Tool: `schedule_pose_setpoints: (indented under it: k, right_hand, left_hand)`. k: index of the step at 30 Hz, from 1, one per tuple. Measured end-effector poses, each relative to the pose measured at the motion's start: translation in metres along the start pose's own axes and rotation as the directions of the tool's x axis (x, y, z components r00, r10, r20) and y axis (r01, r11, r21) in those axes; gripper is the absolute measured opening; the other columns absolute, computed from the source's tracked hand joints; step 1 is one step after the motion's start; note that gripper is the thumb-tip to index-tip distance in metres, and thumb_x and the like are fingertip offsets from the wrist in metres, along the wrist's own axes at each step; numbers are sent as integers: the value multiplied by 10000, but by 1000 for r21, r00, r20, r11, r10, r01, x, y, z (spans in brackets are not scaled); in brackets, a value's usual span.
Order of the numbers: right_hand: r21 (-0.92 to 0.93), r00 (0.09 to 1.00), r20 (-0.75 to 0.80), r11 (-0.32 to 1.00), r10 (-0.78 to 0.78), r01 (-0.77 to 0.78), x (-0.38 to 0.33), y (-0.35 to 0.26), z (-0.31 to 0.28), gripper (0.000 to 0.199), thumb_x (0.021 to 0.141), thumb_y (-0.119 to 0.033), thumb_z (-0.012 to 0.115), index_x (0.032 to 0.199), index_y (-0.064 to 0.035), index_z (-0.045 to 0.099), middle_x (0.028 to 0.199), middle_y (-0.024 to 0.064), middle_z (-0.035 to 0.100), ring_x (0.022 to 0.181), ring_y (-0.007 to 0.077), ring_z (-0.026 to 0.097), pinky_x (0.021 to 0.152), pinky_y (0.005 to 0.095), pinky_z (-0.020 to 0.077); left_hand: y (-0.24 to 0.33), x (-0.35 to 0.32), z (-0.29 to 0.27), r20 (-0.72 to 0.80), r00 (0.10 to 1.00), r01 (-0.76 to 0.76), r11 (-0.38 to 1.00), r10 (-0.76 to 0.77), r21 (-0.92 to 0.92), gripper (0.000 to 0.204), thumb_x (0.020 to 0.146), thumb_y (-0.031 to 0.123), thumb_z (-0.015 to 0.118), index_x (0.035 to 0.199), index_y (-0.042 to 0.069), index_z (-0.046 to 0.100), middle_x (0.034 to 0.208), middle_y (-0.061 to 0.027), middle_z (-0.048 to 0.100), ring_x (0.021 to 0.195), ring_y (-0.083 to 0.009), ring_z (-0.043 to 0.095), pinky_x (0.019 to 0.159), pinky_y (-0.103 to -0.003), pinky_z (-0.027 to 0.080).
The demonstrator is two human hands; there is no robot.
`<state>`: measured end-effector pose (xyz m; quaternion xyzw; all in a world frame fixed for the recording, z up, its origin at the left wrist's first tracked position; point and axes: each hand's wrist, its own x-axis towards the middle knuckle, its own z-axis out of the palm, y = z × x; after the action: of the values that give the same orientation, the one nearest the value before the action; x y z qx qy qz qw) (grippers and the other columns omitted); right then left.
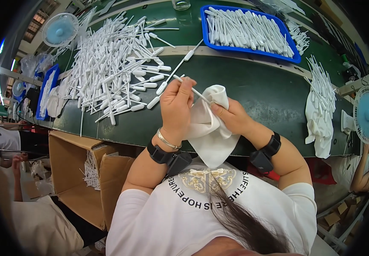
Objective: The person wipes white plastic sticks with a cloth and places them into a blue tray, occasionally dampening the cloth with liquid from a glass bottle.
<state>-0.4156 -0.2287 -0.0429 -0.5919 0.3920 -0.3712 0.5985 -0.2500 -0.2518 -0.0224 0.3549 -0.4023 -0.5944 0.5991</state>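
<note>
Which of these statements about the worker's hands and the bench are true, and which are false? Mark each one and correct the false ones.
1. The left hand holds a thin white plastic pipette. True.
2. The right hand grips a white cloth around the pipette. True.
3. The tray at the far side of the green bench is red. False: it is blue and holds white pipettes.
4. The loose pile of pipettes lies to the person's right. False: it lies to the left.
5. An open cardboard box stands below the bench at the left. True.
</note>
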Motion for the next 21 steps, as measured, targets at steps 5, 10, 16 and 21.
schedule_pose_setpoints:
  k: [5,10,16,21]
  right_hand:
    - [-36,996,-82,998,-45,42,0,-1,-6,257,922,-200,480,1089,-11,527,945,42,584,873,113,518,764,262,430]
    - [-435,936,-253,893,-245,117,4,-3,-2,238,891,-205,511,1047,-27,525,944,135,588,828,218,573,741,298,445]
    - [-654,963,-26,733,-268,187,-4,4,9,276,882,-194,519,1110,-37,507,934,123,581,811,213,572,727,289,444]
    - [-332,983,-16,928,-184,168,-5,2,-4,277,887,-187,523,1115,-30,501,940,92,582,834,172,556,745,275,437]
  left_hand:
    - [7,12,-14,-168,981,-119,980,92,-159,189,904,184,527,808,26,568,559,39,445,450,-34,366,416,-181,288]
    - [-1,6,-9,-123,992,-45,996,36,-73,194,904,178,528,780,31,552,558,21,468,450,-46,400,424,-180,321]
    - [-16,-11,11,-15,993,-114,992,115,61,178,900,169,533,784,36,538,560,1,485,459,-70,448,441,-190,364]
    - [4,4,-5,-77,989,-136,988,130,-80,166,900,178,533,811,37,540,570,-10,497,466,-91,477,448,-203,388]
